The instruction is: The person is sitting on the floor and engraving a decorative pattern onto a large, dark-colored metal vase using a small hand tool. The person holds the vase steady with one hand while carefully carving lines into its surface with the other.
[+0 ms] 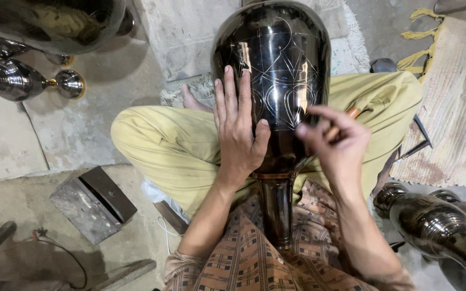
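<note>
Left hand [238, 134] fingers spread flat on black vase [276, 70]; right hand [335, 143] fingers pinching wooden-handled tool [346, 119] against it.

I see my hands [238, 129] bare, with no rings or gloves, and my forearms uncovered. My shirt [254, 258] is a brown and orange check with sleeves rolled up, and my trousers [173, 145] are loose, plain yellow-green cloth.

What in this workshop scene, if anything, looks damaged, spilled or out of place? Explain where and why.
Nothing looks damaged or spilled. The dark metal vase lies across the lap, steadied by the left hand, while the right hand holds a wooden-handled tool. Its pale lines form a regular, deliberate pattern.
</note>
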